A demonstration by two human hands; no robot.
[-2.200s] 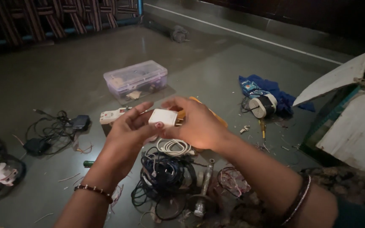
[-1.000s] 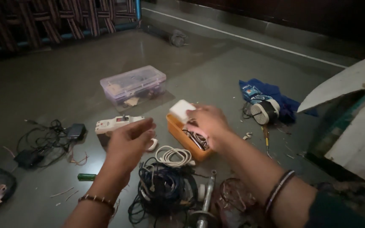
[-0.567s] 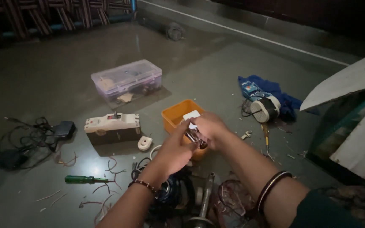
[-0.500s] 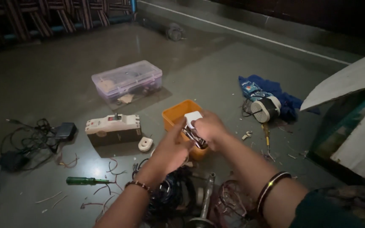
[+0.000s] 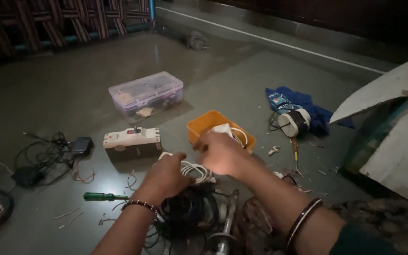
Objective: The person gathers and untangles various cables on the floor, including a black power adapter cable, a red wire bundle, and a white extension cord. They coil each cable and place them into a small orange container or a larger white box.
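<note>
1. A person sits on a dark floor (image 5: pixel 72 89) with lots of wires and bits all around

2. The left hand (image 5: pixel 166 175) is down on a coiled white cable (image 5: pixel 195 171). Its fingers are curled over the near side of the coil, so it looks like it is grabbing it. I cannot tell how tight the grip is

3. The right hand (image 5: pixel 222 153) is just beside the orange tray (image 5: pixel 199 126), at its near edge. Its fingers are bent and close together, right by the same white cable. I cannot tell if they pinch anything

4. A white charger block (image 5: pixel 223 129) lies inside the orange tray, with a thin white wire looping next to it

5. The white cable sits on top of a heap of black wires (image 5: pixel 185 212), in front of the tray

6. I think the step now is picking up the white cable, while the charger block is already in the tray

7. The next move needs a careful lift, so the white coil comes away without dragging the black wires up with it. Both hands should keep the loops together so they do not fall open

8. Nearby are a white switch box (image 5: pixel 132 141), a clear box with a lid (image 5: pixel 146 93), and a green screwdriver (image 5: pixel 101 196)
</note>
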